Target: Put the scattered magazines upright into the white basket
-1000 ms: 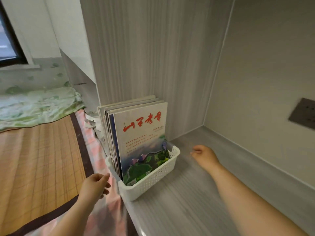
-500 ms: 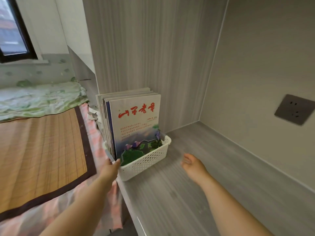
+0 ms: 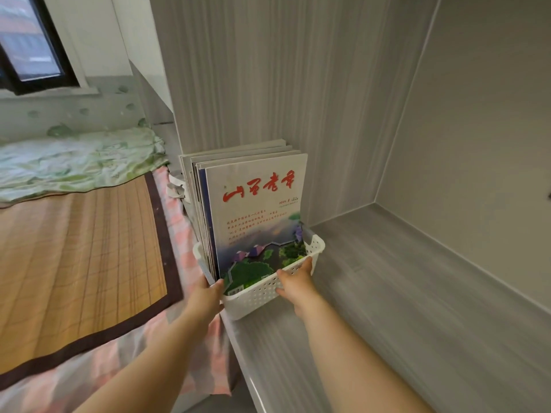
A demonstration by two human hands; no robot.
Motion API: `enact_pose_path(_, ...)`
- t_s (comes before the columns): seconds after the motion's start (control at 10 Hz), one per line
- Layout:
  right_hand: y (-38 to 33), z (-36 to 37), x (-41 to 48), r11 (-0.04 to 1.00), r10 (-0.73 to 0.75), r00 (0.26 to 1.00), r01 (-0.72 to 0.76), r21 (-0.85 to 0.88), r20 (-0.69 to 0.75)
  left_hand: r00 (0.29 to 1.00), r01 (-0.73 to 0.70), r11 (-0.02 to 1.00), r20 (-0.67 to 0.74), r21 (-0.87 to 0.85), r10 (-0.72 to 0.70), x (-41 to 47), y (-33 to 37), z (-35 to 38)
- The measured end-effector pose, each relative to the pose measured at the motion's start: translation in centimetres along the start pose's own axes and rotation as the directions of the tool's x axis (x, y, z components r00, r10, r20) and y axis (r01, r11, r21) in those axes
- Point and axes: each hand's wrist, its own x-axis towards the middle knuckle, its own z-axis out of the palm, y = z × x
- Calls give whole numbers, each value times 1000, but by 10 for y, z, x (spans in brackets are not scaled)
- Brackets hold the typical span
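Two hands — left hand (image 3: 205, 296), right hand (image 3: 296, 283) — gripping white basket (image 3: 262, 296), magazines (image 3: 256, 210) upright inside

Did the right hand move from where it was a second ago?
Yes. The right hand came off the bare grey shelf and went left to the white basket. Now it touches the basket's side nearest the person.

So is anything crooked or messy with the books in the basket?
Nothing stands out. The magazines stand upright in the white basket on the grey shelf, and the left hand and right hand grip its near corners.
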Motion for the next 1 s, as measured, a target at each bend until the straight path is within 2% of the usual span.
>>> enact_pose_path(0.6,6,-1,13,998,-48,999,48,-38,3,999,-42,996,32,73,40,16,5,1)
enact_pose_path(0.7,3,-8,12,994,-53,999,53,-91,-4,997,-72,986,14,148,71,15,4,1)
enact_pose_path(0.8,-6,-22,0,985,-99,995,97,-146,-8,994,-104,930,3,351,111,7,-1,-5)
enact_pose_path(0.9,-10,-42,-20,967,-118,993,114,-229,-2,983,-151,888,-33,435,183,-7,-9,-12)
enact_pose_path(1.0,-15,-68,-49,927,-191,980,161,-338,-58,963,-194,862,-77,469,258,-29,-11,-16)
